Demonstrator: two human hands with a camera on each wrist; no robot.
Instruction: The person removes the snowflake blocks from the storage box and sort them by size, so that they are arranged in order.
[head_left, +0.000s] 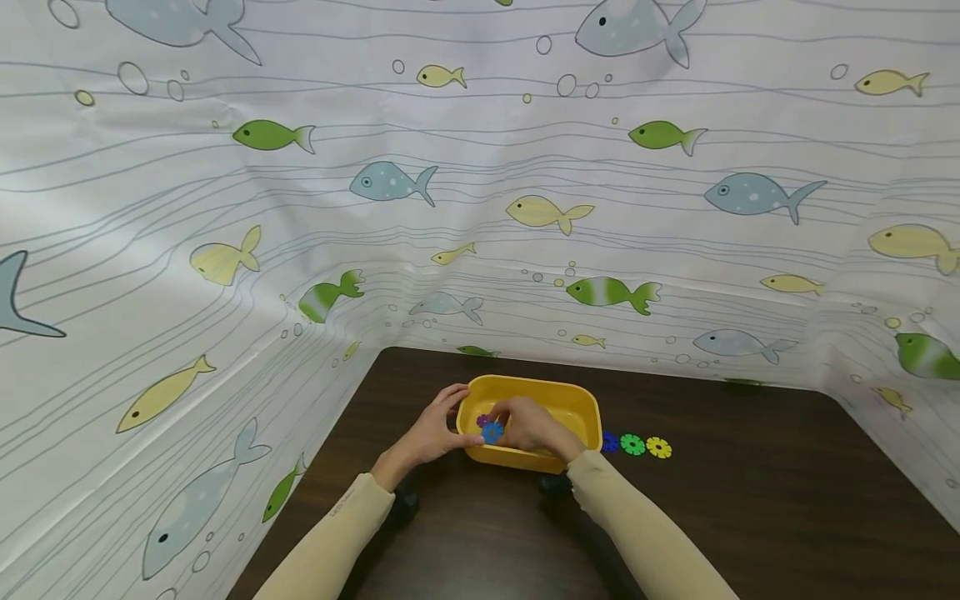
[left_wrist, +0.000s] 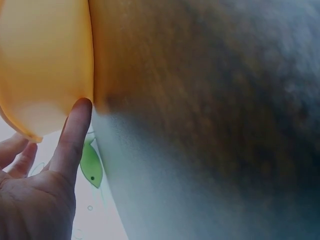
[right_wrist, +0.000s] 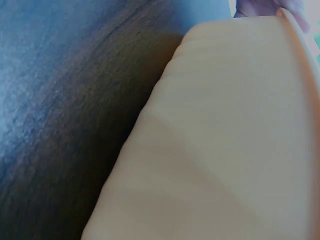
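Note:
A yellow plastic bin [head_left: 573, 400] stands on the dark table. My left hand [head_left: 433, 429] holds its left end, with the thumb at the front rim and the fingers at the far left corner. In the left wrist view one straight digit of the left hand [left_wrist: 45, 192] touches the bin's outer wall [left_wrist: 45, 65]. Inside the bin, my right hand [head_left: 528, 423] reaches down with bent fingers beside a light blue flower-shaped disc [head_left: 492, 432] and a purple disc [head_left: 483, 421]. Whether its fingertips pinch a disc is hidden. The bin's side [right_wrist: 225, 125] fills much of the right wrist view.
Right of the bin, a dark blue disc [head_left: 611, 442], a green disc [head_left: 632, 444] and a yellow disc [head_left: 659, 447] lie in a row on the brown table [head_left: 750, 483]. A white curtain with fish prints [head_left: 480, 108] encloses the table's back and sides.

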